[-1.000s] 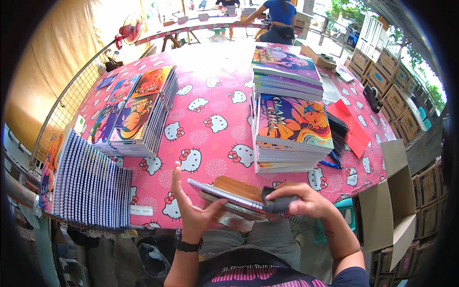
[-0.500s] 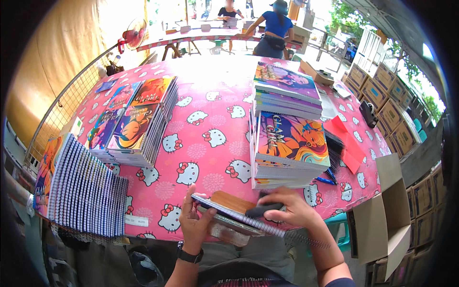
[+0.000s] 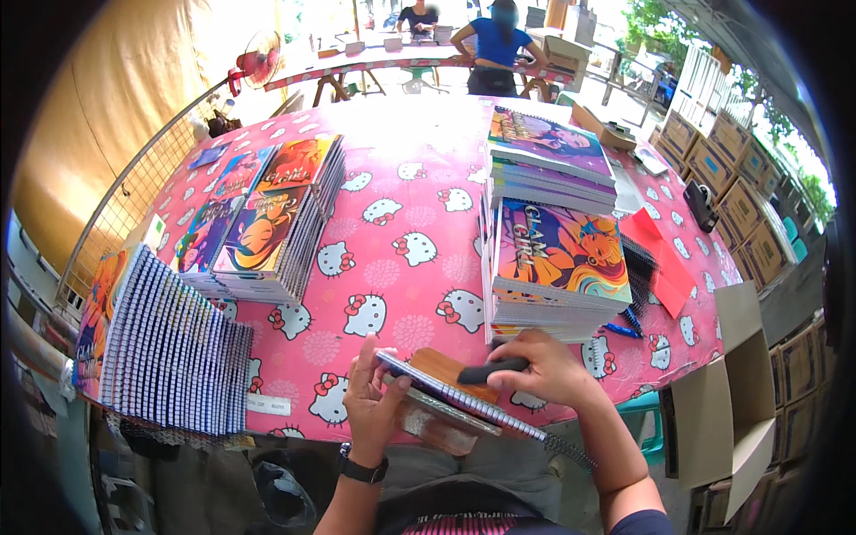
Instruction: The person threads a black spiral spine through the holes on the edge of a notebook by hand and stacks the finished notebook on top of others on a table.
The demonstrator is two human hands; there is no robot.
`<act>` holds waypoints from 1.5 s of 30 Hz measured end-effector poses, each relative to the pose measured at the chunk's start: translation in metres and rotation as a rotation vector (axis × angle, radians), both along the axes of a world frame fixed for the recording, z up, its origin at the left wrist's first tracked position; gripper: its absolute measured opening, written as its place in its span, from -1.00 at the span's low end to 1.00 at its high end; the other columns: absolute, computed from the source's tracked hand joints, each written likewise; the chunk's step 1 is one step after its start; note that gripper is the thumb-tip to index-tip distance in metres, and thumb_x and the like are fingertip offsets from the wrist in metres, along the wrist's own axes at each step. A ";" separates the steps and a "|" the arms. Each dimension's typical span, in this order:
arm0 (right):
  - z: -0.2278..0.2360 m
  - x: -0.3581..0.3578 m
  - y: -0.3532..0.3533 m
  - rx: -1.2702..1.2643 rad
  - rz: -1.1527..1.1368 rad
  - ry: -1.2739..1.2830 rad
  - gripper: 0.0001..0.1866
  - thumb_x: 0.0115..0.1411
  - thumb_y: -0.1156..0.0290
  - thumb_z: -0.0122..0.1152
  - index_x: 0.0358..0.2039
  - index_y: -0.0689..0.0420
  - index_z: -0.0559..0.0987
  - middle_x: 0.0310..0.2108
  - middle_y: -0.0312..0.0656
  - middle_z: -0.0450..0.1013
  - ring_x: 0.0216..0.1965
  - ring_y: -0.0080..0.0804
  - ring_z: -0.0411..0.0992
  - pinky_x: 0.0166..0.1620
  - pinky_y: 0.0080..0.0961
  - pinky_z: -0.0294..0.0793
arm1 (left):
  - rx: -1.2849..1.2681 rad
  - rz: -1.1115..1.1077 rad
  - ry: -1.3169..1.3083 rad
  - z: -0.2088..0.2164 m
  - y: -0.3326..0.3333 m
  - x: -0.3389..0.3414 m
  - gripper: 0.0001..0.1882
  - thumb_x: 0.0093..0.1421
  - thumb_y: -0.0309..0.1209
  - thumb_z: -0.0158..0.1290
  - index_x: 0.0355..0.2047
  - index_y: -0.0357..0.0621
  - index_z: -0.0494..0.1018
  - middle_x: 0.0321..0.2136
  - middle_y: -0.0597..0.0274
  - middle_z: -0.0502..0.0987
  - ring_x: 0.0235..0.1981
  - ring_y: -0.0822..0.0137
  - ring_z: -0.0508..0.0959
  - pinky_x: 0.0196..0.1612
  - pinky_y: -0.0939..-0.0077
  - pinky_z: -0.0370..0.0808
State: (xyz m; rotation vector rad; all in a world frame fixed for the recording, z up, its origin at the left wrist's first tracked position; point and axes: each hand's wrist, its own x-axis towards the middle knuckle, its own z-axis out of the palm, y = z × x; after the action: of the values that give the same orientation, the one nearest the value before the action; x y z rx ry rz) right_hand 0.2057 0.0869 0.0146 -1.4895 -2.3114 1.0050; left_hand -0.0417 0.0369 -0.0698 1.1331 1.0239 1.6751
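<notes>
Near the table's front edge, a notebook [image 3: 443, 392] is held spine up, with a coil running through its edge. The loose end of that dark coil [image 3: 569, 451] trails past the notebook's right end. My left hand [image 3: 370, 403] is closed around the notebook's left end, thumb on the near side. In my right hand [image 3: 546, 373] is a black-handled tool [image 3: 489, 371], held just beyond the coiled edge; its working tip is hidden. A brown wooden board [image 3: 435, 364] lies behind the notebook. On the near side, a clear block-like piece [image 3: 432, 426] shows below it.
Coil-bound notebooks [image 3: 174, 357] stand stacked at left, with more piles [image 3: 259, 232] behind. Right of centre are notebook stacks [image 3: 562, 254], black coils [image 3: 637, 263] and red sheets [image 3: 667, 267]. An open carton [image 3: 713, 410] stands at right. Two people are at a far table [image 3: 383, 61].
The scene has shifted slightly right in view. The coil's loose tail looks shorter. My hands keep their holds. The person in blue has straightened up from leaning on the far table.
</notes>
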 end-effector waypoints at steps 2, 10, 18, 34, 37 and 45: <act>0.002 -0.002 -0.009 -0.016 0.095 0.359 -0.44 0.03 -0.10 0.21 -0.19 0.16 0.59 -0.27 -0.05 0.46 -0.19 -0.23 0.42 -0.07 -0.38 0.36 | 0.038 0.023 0.049 0.001 -0.004 0.000 -0.35 0.15 -0.60 0.09 0.24 -0.33 0.12 -0.14 0.23 0.32 -0.07 0.40 0.38 0.05 0.46 0.32; -0.005 -0.019 -0.003 0.019 0.204 0.598 -0.49 0.10 -0.03 0.09 -0.19 0.19 0.58 -0.32 -0.16 0.47 -0.22 -0.32 0.39 -0.11 -0.40 0.33 | 0.060 0.051 0.258 -0.001 -0.003 0.000 -0.47 0.23 -0.50 0.01 0.21 -0.26 0.21 -0.22 0.31 0.34 -0.25 0.53 0.33 -0.18 0.65 0.32; 0.001 -0.036 0.003 0.028 0.224 0.571 -0.51 0.10 0.00 0.15 -0.17 0.16 0.58 -0.34 -0.09 0.44 -0.25 -0.28 0.39 -0.13 -0.44 0.34 | 0.083 0.047 0.221 -0.003 -0.004 -0.001 -0.50 0.23 -0.47 0.02 0.19 -0.22 0.25 -0.31 0.37 0.30 -0.33 0.55 0.28 -0.27 0.69 0.26; -0.002 -0.061 0.026 0.016 0.101 0.232 -0.36 0.10 -0.18 0.09 -0.16 0.21 0.58 -0.23 -0.09 0.45 -0.16 -0.29 0.37 -0.01 -0.36 0.29 | 0.065 0.087 0.298 0.000 -0.005 0.001 -0.51 0.24 -0.47 -0.01 0.18 -0.21 0.26 -0.30 0.30 0.35 -0.30 0.48 0.33 -0.20 0.62 0.31; -0.004 -0.059 0.023 -0.037 0.270 0.588 -0.38 0.10 -0.16 0.11 -0.11 0.16 0.56 -0.20 -0.03 0.45 -0.09 -0.23 0.37 0.02 -0.35 0.30 | 0.077 0.111 0.332 0.004 -0.004 0.000 -0.52 0.23 -0.48 -0.01 0.17 -0.21 0.28 -0.29 0.29 0.36 -0.29 0.49 0.34 -0.20 0.62 0.31; -0.013 -0.047 0.012 0.354 0.169 0.178 -0.47 0.17 0.02 0.14 0.00 0.17 0.46 0.05 0.01 0.37 0.08 -0.09 0.32 0.11 -0.23 0.28 | -0.039 -0.031 0.148 0.006 0.001 -0.015 -0.68 0.20 -0.53 0.03 -0.02 -0.24 0.44 -0.27 0.30 0.50 -0.22 0.49 0.44 -0.10 0.59 0.35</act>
State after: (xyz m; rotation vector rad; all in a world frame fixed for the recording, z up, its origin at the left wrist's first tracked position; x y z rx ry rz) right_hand 0.1584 0.0991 0.0017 -1.0422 -2.3602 0.6840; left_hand -0.0566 0.0379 -0.0640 1.2552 1.1204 1.5587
